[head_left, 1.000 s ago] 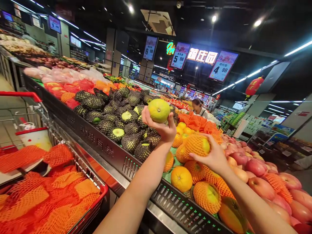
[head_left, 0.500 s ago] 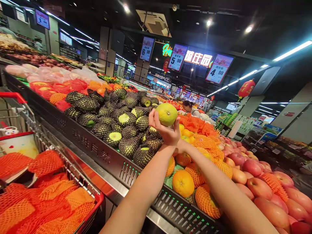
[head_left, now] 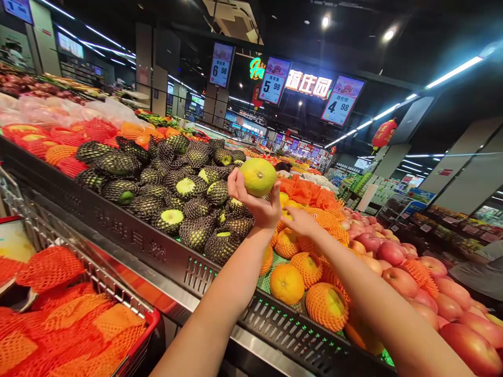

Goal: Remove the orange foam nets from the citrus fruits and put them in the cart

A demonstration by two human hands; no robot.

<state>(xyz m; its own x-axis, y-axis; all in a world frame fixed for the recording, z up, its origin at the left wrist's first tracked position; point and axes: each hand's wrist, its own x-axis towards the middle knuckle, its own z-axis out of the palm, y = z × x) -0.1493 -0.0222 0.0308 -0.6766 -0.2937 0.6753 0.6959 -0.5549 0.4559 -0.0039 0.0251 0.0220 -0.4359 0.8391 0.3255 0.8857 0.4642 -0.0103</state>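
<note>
My left hand (head_left: 255,201) holds up a round yellow-green citrus fruit (head_left: 258,177), its fingers curled round the underside and one side. Just right of my left wrist, my right hand (head_left: 301,221) reaches over the heap of oranges, fingers stretched to the left and partly out of sight; it is at or very close to the small bare oranges (head_left: 283,199), but contact cannot be made out. Below it lie a bare orange (head_left: 286,284) and an orange in a foam net (head_left: 327,307). Green fruits in black nets (head_left: 195,201) are piled left of my left hand.
A black slotted rail (head_left: 275,327) edges the display. Red-pink apples (head_left: 401,280) are heaped on the right. At lower left stands a shopping cart (head_left: 151,319) filled with red and orange foam nets (head_left: 70,324). Price signs (head_left: 275,81) hang overhead.
My right hand has come out from behind my left wrist, moving right over the oranges. My left hand still holds the citrus fruit. The view has shifted slightly.
</note>
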